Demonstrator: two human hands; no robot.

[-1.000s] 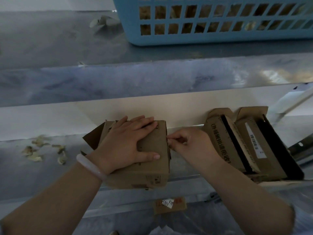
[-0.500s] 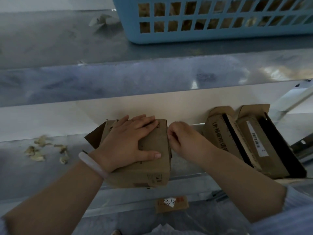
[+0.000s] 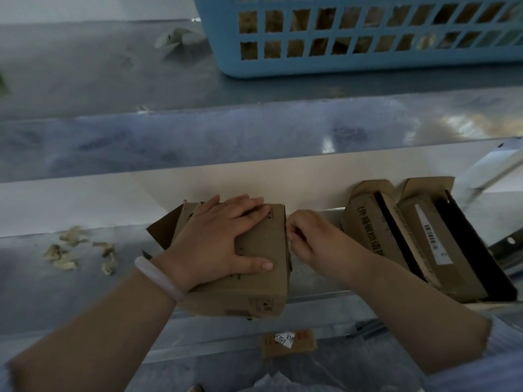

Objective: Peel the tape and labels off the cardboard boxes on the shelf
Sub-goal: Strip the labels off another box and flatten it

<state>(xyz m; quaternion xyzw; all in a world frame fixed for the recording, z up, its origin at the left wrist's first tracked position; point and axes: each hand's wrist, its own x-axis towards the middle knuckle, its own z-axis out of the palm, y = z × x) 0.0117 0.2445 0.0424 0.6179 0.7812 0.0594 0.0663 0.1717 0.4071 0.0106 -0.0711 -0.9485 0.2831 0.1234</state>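
Basket point(image 3: 368, 66) of brownish scraps point(image 3: 300, 18) above box point(image 3: 263, 241)

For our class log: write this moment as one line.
left hand: presses on box | right hand: pinches box edge | two open boxes: leaning at right

Handwritten "5391" and a second, unclear number on a white slip point(image 3: 285, 339) stuck to a card scrap point(image 3: 307, 343); Chinese print, only partly legible, along the middle box point(image 3: 368, 232); barcode label point(image 3: 431, 236), digits too small, on the right box point(image 3: 455, 267); tiny illegible marks on the held box point(image 3: 261, 304).
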